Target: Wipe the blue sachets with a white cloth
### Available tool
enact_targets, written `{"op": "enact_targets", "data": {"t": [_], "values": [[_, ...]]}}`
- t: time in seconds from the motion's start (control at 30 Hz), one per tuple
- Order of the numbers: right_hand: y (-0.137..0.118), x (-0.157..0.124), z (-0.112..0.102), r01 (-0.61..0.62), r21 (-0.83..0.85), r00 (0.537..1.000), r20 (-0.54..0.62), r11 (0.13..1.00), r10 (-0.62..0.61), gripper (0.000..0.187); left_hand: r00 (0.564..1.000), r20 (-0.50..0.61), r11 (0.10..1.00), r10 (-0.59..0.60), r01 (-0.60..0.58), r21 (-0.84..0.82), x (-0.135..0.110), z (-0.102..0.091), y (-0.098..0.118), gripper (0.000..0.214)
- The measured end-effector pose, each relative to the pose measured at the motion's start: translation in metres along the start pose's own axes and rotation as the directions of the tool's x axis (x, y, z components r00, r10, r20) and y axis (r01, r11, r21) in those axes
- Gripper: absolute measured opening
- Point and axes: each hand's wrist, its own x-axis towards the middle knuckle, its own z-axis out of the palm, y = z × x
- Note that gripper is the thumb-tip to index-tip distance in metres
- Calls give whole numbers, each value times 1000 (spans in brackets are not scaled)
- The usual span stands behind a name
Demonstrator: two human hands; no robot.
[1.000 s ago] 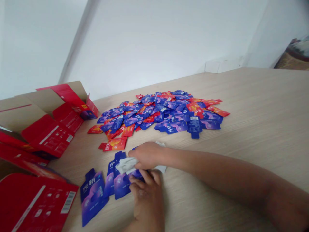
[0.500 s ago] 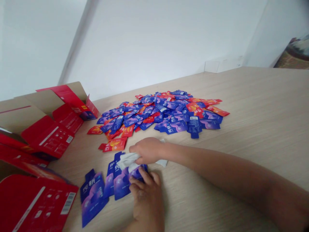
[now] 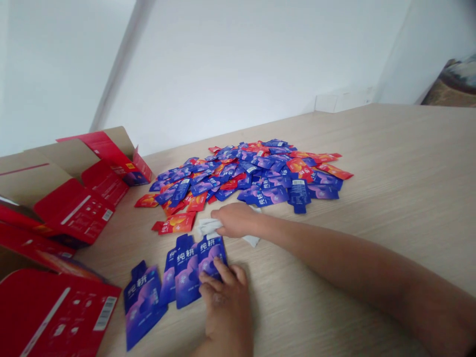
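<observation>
My left hand (image 3: 225, 297) lies with fingers spread on a blue pouch (image 3: 211, 255), pressing it flat against the table. My right hand (image 3: 235, 220) is closed on a crumpled white wipe (image 3: 209, 226) at that pouch's upper end. A further white piece (image 3: 253, 240) shows beyond the wrist; I cannot tell whether it belongs to the same wipe. Left of my left hand, a second blue pouch (image 3: 187, 275) overlaps another blue pouch (image 3: 168, 280). A separate blue pouch (image 3: 144, 305) lies farther left, and above these is a red-orange pouch (image 3: 176, 223).
A wide heap of blue and red pouches (image 3: 241, 171) covers the back of the table (image 3: 372, 223). Opened red cartons (image 3: 70, 213) stand along the left, with another red carton (image 3: 55, 312) at the near left. A white wall (image 3: 241, 69) rises behind.
My right hand has moved up and slightly right with the wipe, drawing it off the pouches so their printed tops show. My left hand stays on the same pouch.
</observation>
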Motion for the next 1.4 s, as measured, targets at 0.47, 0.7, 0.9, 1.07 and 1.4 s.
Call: {"op": "enact_targets", "data": {"t": [0.47, 0.7, 0.9, 1.07, 1.4], "values": [[-19, -4, 7, 100, 59, 992, 72, 993, -104, 38, 1000, 26, 997, -2, 4, -74, 1, -4, -1, 39], [-8, -2, -8, 11, 18, 999, -48, 1000, -10, 38, 1000, 5, 1000, -20, 20, -16, 0, 1, 3, 35], [-30, -8, -4, 223, 83, 973, 35, 971, -226, 37, 1000, 6, 999, -12, 13, -42, 0, 0, 2, 35], [-21, -4, 7, 124, 70, 989, 78, 990, -129, 37, 999, 20, 999, -31, 31, -36, 0, 0, 5, 36], [-16, -4, -5, 92, 35, 995, -49, 995, -90, 38, 999, -44, 1000, 0, 0, 4, 0, 3, 1, 34]]}}
